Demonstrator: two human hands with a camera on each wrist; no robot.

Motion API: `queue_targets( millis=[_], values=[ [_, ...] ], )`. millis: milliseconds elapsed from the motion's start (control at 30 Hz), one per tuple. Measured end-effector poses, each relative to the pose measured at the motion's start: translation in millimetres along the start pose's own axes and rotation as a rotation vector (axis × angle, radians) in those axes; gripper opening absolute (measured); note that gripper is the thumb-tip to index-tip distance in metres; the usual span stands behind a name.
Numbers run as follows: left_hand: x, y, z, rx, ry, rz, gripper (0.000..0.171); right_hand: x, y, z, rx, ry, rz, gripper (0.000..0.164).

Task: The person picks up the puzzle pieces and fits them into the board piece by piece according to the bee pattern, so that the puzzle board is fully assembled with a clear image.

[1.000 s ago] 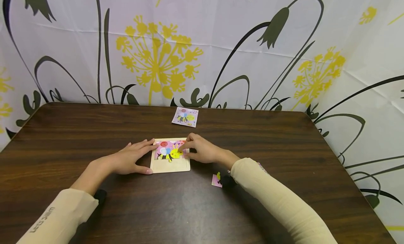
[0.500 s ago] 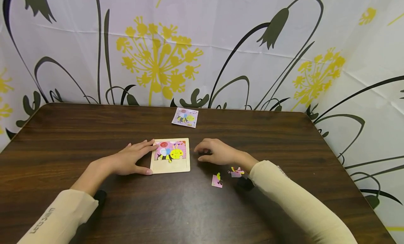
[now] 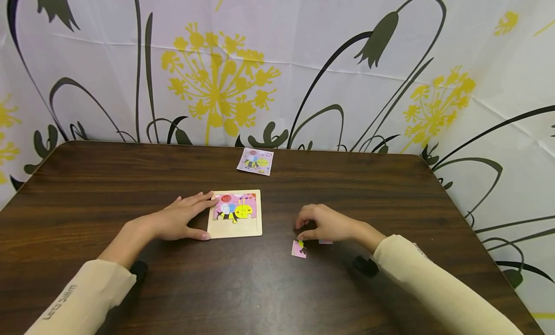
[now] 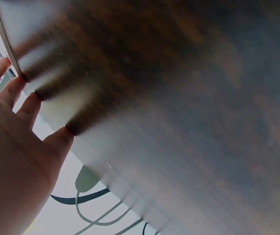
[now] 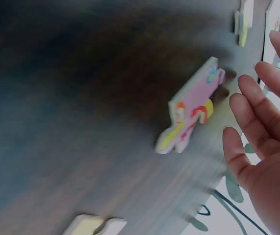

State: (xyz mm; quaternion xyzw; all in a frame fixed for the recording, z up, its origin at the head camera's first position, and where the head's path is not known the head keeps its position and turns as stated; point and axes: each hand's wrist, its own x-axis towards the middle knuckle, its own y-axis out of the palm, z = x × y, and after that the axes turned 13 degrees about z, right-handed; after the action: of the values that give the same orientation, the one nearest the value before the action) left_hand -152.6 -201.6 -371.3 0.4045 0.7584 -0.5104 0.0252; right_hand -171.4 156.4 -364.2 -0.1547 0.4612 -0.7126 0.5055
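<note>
Resting the left hand (image 3: 184,217) on the left side of the tray (image 3: 236,229), with fingers spread and nearly straight, laid over the rim near the top, and with the thumb at the lower left corner. Holding the right hand (image 3: 327,222) low over the worktop (image 3: 243,287), to the right of the tray and well apart from it — with fingers (image 5: 257,120) loosely bent, parted and gripping nothing in the right wrist view. In the head view, with the thumb right at the upper edge of a pink piece (image 3: 298,250) marked in yellow and black; cannot tell whether touching it. Under the same hand, partly hidden from above, a red-marked piece (image 5: 191,115), plain to see from the wrist, lying on the worktop beside the fingers. At the bottom of that view, cut off by the edge, a third piece (image 5: 86,226). Across the upper part of the tray, a bee (image 3: 236,210) on pink, fitted together; bare wood below. Beyond the tray, toward the far edge of the worktop, a card (image 3: 256,161) printed with a bee, set slightly askew. Behind everything, a pale cloth (image 3: 312,84) patterned with yellow flowers and dark stems.
</note>
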Motion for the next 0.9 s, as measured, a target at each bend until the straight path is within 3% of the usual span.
queue_targets(
  millis=[167, 600, 900],
  values=[
    [1.2, 0.9, 1.1, -0.002, 0.001, -0.001, 0.091, -10.1, 6.7, 1.4, -0.018, -0.013, -0.002, 0.017],
    [0.9, 0.6, 0.9, -0.002, 0.001, 0.001, 0.091, -21.1, 25.8, 10.1, -0.079, 0.072, -0.074, 0.024],
    [1.0, 1.2, 0.6, 0.003, -0.004, 0.001, 0.091, -22.1, 30.6, 9.3, -0.157, 0.054, -0.104, 0.024]
  ],
)
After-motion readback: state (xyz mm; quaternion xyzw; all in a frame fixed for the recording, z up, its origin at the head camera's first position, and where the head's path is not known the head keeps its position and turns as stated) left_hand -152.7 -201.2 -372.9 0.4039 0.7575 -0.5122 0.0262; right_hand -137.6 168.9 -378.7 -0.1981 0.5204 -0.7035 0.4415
